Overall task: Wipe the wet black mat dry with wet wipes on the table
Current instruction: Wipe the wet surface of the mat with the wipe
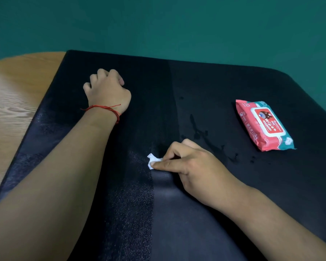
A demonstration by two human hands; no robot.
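Black mat [215, 81]; white wipe [152, 161]; red-and-teal wipes pack [264, 125]; wood-grain table [13, 102]

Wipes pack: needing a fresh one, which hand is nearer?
Right. The right hand, pinching a wipe, is just left of the wipes pack; the left hand rests farther left.

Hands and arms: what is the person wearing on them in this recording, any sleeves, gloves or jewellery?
No sleeves or gloves show: both forearms are bare to the frame edge. The left hand has a thin red string bracelet at its wrist, with loose ends sticking out. The right hand and its wrist wear nothing visible.
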